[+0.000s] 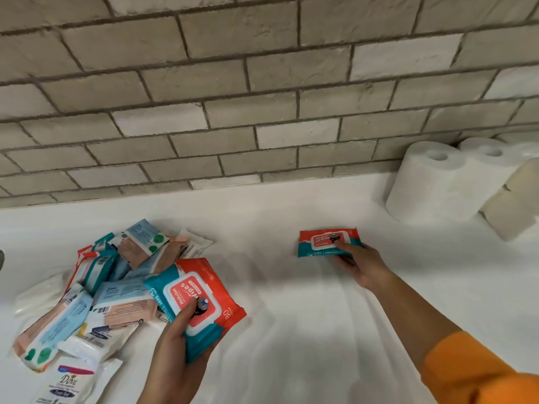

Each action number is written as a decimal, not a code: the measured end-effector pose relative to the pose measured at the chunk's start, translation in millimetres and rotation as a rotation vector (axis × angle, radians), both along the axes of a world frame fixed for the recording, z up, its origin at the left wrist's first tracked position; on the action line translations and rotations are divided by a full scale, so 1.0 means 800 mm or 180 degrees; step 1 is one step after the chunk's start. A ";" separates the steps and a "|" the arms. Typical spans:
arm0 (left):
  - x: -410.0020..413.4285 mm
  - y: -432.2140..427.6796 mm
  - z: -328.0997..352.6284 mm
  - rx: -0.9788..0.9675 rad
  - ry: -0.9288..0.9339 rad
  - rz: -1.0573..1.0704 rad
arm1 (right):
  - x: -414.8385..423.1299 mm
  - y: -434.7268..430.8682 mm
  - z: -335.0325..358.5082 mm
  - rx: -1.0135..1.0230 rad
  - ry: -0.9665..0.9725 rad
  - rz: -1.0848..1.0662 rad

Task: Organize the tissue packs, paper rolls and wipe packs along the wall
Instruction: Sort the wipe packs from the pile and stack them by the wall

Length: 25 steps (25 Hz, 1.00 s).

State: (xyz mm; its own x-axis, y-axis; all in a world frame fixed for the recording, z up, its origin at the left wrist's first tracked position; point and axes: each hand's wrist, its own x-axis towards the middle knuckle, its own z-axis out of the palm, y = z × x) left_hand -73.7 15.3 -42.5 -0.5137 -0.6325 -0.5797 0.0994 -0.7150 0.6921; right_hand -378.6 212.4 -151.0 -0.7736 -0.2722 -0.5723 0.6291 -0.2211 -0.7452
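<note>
1. The left hand holds a red and teal plastic wipe pack with a white flip lid just above the white worktop; its fingers are clamped on the pack, thumb pressed on the lid, the other fingers underneath.
2. The right hand, on an arm with an orange sleeve, reaches forward to a second, matching red and teal wipe pack. That pack lies flat on the worktop, well short of the wall; the fingers close on its near right corner, thumb on top.
3. A loose heap of soft tissue and wipe packs in pale blue, peach, white and teal sits on the worktop to the left, just beside the held pack.
4. Two white paper rolls stand upright, touching each other, against the grey brick-tiled wall at far right.
5. A beige paper roll stands just in front of them, at the frame's edge.
</note>
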 end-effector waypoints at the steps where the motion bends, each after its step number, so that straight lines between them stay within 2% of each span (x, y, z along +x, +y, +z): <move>1: -0.004 0.003 -0.002 0.0014 -0.0034 0.0024 | -0.010 -0.003 -0.003 0.0250 0.0160 0.0029; 4: -0.015 0.009 -0.005 0.0026 -0.0113 0.0042 | -0.023 0.000 -0.015 0.1097 0.0634 -0.0037; 7: -0.024 0.014 -0.007 0.0007 -0.0099 -0.0028 | -0.016 0.007 -0.018 0.2501 0.1180 0.0172; 9: -0.030 0.018 -0.009 0.0058 -0.0116 0.0005 | -0.008 0.003 -0.017 0.3211 0.2226 0.0587; 11: -0.034 0.022 -0.012 0.0074 -0.0133 0.0008 | -0.005 -0.007 -0.020 0.3565 0.3415 0.1243; 12: -0.036 0.023 -0.013 0.0074 -0.0150 0.0003 | -0.006 -0.012 -0.022 0.3694 0.3738 0.1579; 15: -0.041 0.027 -0.014 0.0017 -0.0150 0.0012 | -0.012 -0.016 -0.029 0.3892 0.3683 0.2047; 21: -0.043 0.028 -0.017 0.0087 -0.0227 0.0076 | -0.016 -0.001 -0.033 0.3656 0.3084 0.1652; 25: -0.045 0.031 -0.015 0.0082 -0.0220 0.0074 | -0.046 0.015 -0.037 0.3289 0.3468 0.2066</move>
State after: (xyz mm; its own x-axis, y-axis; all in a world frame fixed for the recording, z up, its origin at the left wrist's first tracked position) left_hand -110.0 40.1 -54.5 -0.4573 -0.6282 -0.6295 0.0689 -0.7308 0.6792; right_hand -415.8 224.2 -180.7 -0.8256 -0.5642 0.0007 -0.4794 0.7008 -0.5282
